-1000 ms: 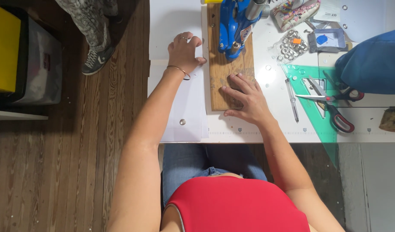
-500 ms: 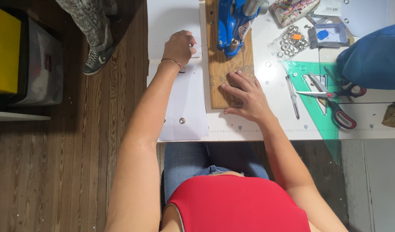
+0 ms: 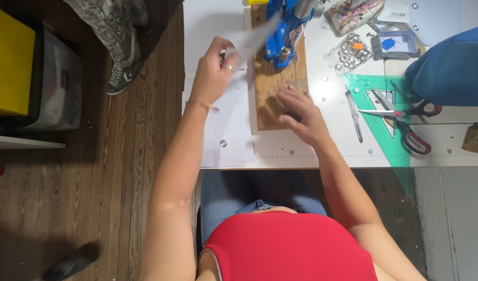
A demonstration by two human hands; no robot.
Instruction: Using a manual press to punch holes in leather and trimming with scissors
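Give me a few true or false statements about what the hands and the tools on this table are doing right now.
1. The left hand holds a white sheet lifted off the table. True.
2. The right hand rests on the wooden board. True.
3. The scissors are in the right hand. False: they lie on the green triangle ruler, apart from both hands.
4. The blue press stands on the floor. False: it stands on the wooden board.
5. A pen lies right of the board. True.
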